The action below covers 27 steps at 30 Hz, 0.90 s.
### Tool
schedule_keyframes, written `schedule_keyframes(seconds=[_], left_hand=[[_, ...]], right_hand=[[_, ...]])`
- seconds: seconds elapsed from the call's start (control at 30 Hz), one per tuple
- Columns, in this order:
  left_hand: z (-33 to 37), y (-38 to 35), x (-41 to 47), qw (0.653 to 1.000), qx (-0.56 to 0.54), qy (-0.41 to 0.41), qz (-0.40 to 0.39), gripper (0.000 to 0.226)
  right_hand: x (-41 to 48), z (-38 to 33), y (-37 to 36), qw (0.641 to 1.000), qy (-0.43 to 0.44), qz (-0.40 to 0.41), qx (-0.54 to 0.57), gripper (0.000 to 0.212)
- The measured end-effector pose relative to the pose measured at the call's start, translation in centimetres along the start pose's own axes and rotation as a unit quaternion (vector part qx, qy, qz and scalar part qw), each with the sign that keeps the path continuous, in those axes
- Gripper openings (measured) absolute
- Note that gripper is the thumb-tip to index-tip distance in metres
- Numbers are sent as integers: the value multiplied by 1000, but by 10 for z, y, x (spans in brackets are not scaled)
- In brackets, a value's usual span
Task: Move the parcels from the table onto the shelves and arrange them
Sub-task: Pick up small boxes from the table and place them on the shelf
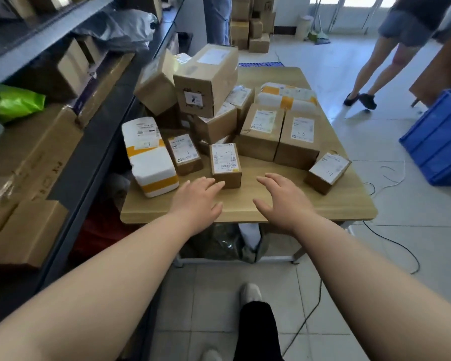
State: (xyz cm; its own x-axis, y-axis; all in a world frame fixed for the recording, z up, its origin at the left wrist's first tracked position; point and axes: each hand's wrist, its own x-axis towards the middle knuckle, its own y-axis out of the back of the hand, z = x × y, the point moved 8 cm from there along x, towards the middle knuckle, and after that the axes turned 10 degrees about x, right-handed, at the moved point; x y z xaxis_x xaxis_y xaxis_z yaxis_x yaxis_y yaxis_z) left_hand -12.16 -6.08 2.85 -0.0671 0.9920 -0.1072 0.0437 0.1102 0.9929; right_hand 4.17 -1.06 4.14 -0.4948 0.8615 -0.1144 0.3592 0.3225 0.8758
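Both hands are out over the desk (336,204), fingers spread and relaxed, nothing held. The small labelled cardboard box (225,164) sits just ahead, between them. The left hand (197,201) is nearer, fingertips at its near left corner, while the right hand (279,201) stands off to its right. The box's long axis runs away from the hands, so a clasp from both sides looks likely.
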Motion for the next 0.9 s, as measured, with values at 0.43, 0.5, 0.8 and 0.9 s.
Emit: schedule_keyframes(seconds=[0.43, 0.5, 0.8, 0.9], left_hand=[[-34, -32, 127, 993, -5, 96, -62, 68], [-39, -40, 135, 992, -9, 105, -72, 71], [-64, -65, 165, 989, -48, 102, -94, 82], [-74, -72, 175, 989, -56, 92, -103, 85]], right_hand=[[168, 33, -9, 992, 51, -116, -1, 72], [184, 33, -18, 989, 60, -135, 3, 76], [228, 30, -69, 981, 40, -187, 41, 90], [241, 26, -76, 982, 21, -174, 64, 97]])
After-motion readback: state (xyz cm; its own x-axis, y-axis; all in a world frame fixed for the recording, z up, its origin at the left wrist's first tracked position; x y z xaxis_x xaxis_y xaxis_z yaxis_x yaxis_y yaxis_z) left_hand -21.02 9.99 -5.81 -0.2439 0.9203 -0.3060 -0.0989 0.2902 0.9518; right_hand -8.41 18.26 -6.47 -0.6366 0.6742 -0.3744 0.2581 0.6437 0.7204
